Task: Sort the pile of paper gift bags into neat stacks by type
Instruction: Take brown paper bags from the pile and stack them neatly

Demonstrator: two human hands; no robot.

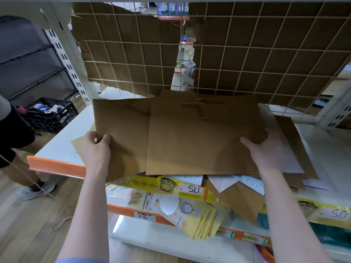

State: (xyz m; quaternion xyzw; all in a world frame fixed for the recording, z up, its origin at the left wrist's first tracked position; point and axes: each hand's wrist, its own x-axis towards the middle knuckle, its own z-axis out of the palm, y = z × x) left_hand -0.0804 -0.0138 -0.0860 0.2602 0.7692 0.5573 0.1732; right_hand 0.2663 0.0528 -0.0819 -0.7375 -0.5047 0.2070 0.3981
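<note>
Two bare hands grip flat kraft-paper gift bags over a white metal store shelf (pixel 62 147) edged with an orange price strip (pixel 57 167), at centre frame. The left hand (pixel 97 149) clamps the left edge of a plain brown bag (pixel 121 133), thumb on top and fingers curled beneath. The right hand (pixel 266 147) pinches the right edge of a second brown bag (pixel 201 141), thumb laid across its matte face, fingers tucked under. That bag overlaps the first and carries a twisted paper-cord handle (pixel 201 109) lying loose near its top edge. Both forearms reach up from the bottom of the frame, wrists angled inward.

Beneath the held bags, at centre right, more flat bags (pixel 296 149) in brown and pale white paper fan out untidily on the shelf; how many lie there is hard to tell. Behind them, across the upper frame, a cream wire grid (pixel 228 59) backs the shelf, with torn brown cardboard (pixel 123 54) behind it.

On the lower shelf, at bottom centre, a bundle of glossy yellow printed bags (pixel 197 219) lies slanted, beside a yellow price label reading 5.0 (pixel 192 189). At left, a black plastic crate (pixel 51 114) sits on the wood-look floor, and another person's leg and grey sneaker (pixel 36 189) stand at the frame's lower-left edge.
</note>
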